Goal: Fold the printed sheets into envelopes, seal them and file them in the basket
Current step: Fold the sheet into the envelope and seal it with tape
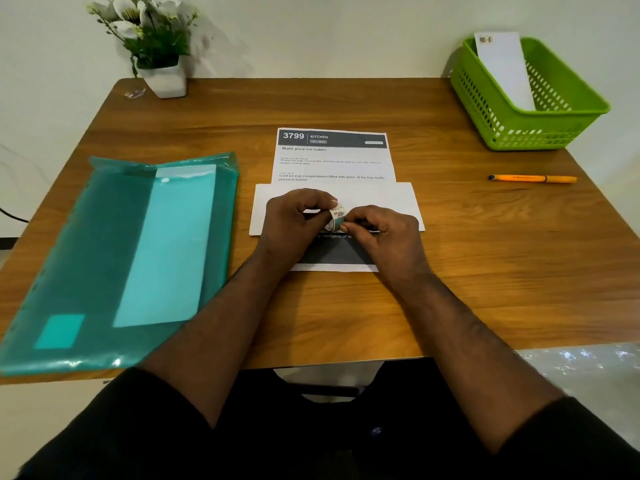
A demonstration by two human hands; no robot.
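Hands meet in the middle of the wooden table [346, 313]. The left hand [294, 220] holds a small roll of patterned tape [336, 216], with its fingers curled round the roll. The right hand [377, 226] pinches the tape at the roll's lower edge with its fingertips. Both hands sit just above a white envelope [398, 202] that lies flat on the table. The envelope lies across a printed sheet [332, 157]. The top of the sheet sticks out behind the envelope and shows the number 3799, the word KITCHEN and a line about juice ice cubes. A dark part of the sheet shows below the hands.

A green plastic basket [519, 126] stands at the far right corner of the table. One white envelope [502, 67] leans inside it. An orange pen [533, 178] lies on the table to the right of the sheet, well apart from it. A teal plastic folder [104, 258] lies on the left side with pale paper showing through. A white pot of flowers [162, 77] stands at the far left edge.
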